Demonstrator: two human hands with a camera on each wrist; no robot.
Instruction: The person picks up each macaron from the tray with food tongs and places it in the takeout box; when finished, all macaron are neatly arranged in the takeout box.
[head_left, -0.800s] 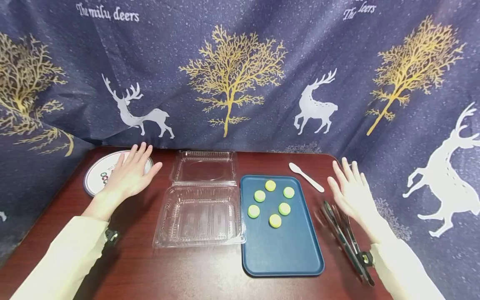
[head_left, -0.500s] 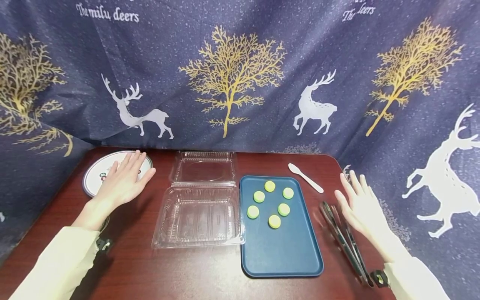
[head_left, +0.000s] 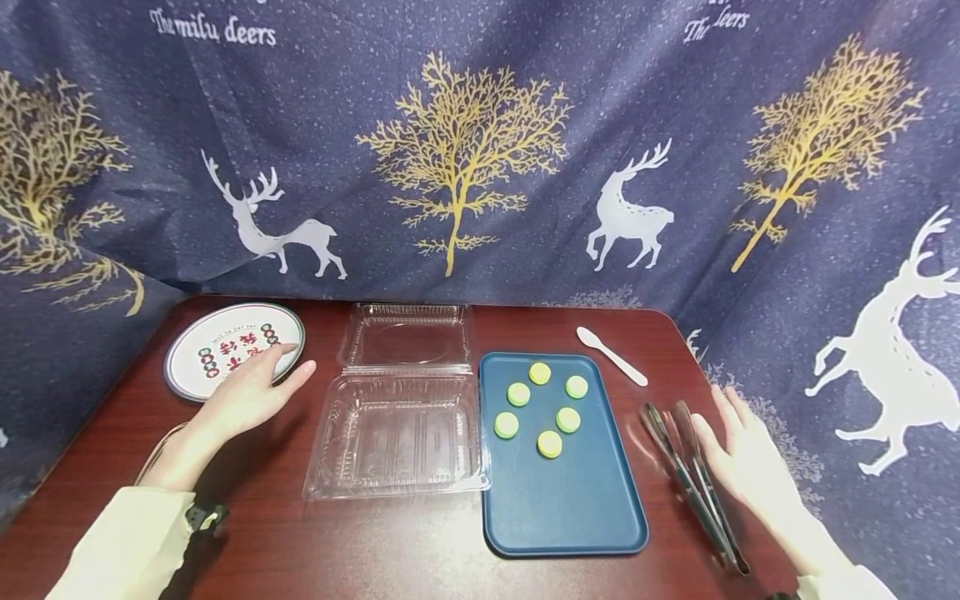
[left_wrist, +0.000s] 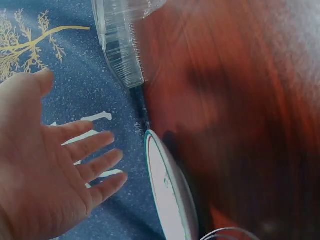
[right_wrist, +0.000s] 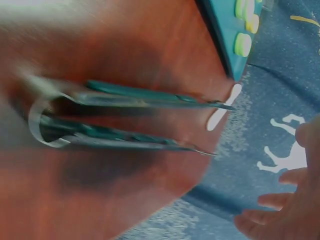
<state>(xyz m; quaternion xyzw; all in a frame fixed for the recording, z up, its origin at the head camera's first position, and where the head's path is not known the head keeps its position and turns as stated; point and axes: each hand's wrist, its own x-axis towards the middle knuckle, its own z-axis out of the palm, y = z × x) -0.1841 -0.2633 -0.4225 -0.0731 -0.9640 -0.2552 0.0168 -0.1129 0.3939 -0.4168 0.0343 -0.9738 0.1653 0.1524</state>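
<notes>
My left hand hovers over the near right edge of a white oval plate, its fingers extended and holding nothing. The left wrist view shows the palm apart from the plate's rim. Over on the right, my right hand is just right of a pair of dark metal tongs, with loosely extended fingers and nothing held. In the right wrist view the tongs lie on the table with their arms spread, apart from the hand.
A clear hinged plastic box lies with its lid raised in the middle. Beside it, a blue tray bears several yellow-green round pieces. A white spoon lies behind the tongs. A patterned blue cloth hangs behind the table.
Both hands have come back toward the near side. The left has uncovered most of the plate, and the right has shifted outward and down alongside the tongs. The objects stay put.
</notes>
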